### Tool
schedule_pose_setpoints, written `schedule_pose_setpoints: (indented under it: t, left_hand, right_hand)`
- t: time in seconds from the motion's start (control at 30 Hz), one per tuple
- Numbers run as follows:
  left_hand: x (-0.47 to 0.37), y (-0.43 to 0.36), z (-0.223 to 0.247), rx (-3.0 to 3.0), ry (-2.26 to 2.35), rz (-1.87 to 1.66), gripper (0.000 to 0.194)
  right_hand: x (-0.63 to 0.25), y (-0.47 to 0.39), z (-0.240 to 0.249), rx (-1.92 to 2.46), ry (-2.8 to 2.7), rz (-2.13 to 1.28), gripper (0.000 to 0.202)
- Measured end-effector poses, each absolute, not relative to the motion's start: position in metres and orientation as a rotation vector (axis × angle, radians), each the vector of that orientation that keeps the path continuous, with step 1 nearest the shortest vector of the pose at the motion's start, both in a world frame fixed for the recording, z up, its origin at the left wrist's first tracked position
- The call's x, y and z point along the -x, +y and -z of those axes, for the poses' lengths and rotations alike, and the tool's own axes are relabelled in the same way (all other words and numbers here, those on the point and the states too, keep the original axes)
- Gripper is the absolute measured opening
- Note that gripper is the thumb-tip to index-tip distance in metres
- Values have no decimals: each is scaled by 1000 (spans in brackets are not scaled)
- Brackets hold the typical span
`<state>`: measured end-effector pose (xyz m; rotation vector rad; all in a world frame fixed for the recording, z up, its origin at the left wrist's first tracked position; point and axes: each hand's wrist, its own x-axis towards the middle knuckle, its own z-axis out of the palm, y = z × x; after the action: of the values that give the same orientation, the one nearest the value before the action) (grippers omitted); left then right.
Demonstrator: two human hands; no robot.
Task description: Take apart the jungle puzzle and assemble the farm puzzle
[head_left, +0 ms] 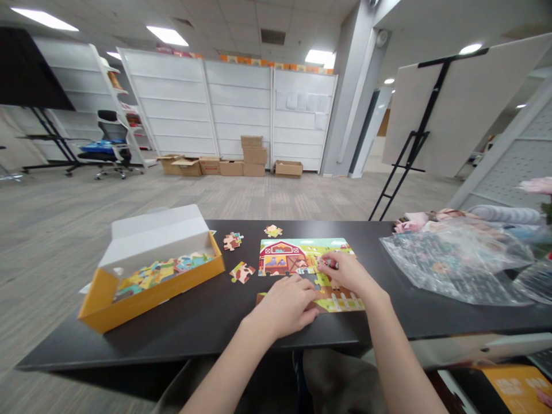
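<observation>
A farm jigsaw puzzle [282, 254] with a red barn, green field and white fence lies partly assembled on the black table. My left hand [290, 305] rests over its lower left part, fingers spread and pointing right, covering some of the picture. At the puzzle's middle right, my right hand [347, 270] pinches a small puzzle piece [323, 265] between thumb and fingers. Loose pieces lie to the left: a brown and white one [242, 272], a small cluster [233, 241] and a yellow-green one [273, 230] above the puzzle.
An open yellow box [161, 290] holding several pieces stands at the table's left. Clear plastic bags [448, 264] with pink and white items cover the right end. The black table's [172, 339] front edge runs beneath my forearms.
</observation>
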<state>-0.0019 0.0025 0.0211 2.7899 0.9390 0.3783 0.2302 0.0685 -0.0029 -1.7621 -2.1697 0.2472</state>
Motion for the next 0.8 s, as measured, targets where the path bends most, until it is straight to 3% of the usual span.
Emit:
schedule_pose_setpoints:
  t: [0.8]
  left_hand:
    - [1,1,-22,-2782,956,-364,26]
  right_hand:
    - [-222,72,10,1568,-2293,-281,26]
